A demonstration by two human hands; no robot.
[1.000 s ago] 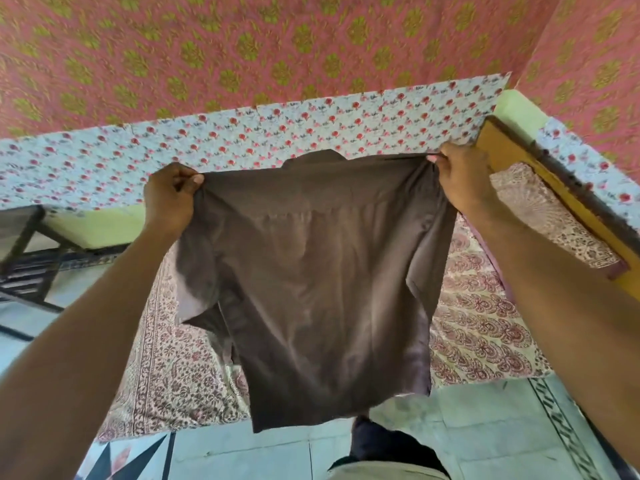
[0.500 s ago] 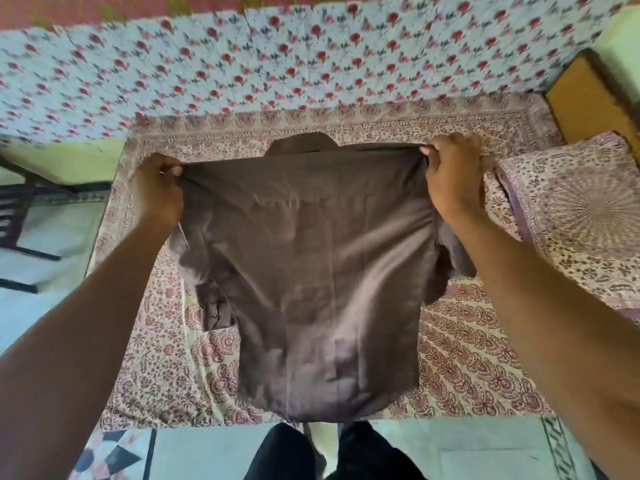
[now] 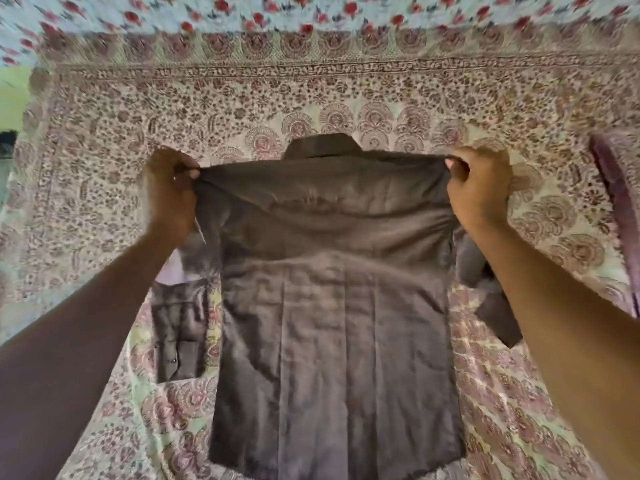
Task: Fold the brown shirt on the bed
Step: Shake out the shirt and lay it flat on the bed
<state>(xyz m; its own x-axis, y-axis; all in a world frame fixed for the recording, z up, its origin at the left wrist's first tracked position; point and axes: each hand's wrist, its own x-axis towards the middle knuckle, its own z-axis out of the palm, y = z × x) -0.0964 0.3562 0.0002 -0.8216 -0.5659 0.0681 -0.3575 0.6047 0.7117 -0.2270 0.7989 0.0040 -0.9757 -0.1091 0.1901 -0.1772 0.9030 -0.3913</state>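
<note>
The brown shirt [image 3: 332, 306] is spread back side up over the bed [image 3: 311, 95], its collar pointing away from me. My left hand [image 3: 169, 195] pinches the left shoulder seam. My right hand [image 3: 479, 188] grips the right shoulder the same way. The shirt's body lies down the patterned bedsheet toward me, and its hem reaches the near edge of the view. One short sleeve shows below my left wrist, the other is tucked under my right forearm. I cannot tell whether the shoulders touch the sheet.
A pillow [image 3: 620, 202] in a matching print lies at the right edge of the bed. A rose-print cloth [image 3: 311, 12] runs along the far side. A strip of green wall [image 3: 14, 88] shows at the left.
Both hands have lowered the shirt from hanging in the air down over the bed. My view has tilted down, so the floor and my legs are out of sight.
</note>
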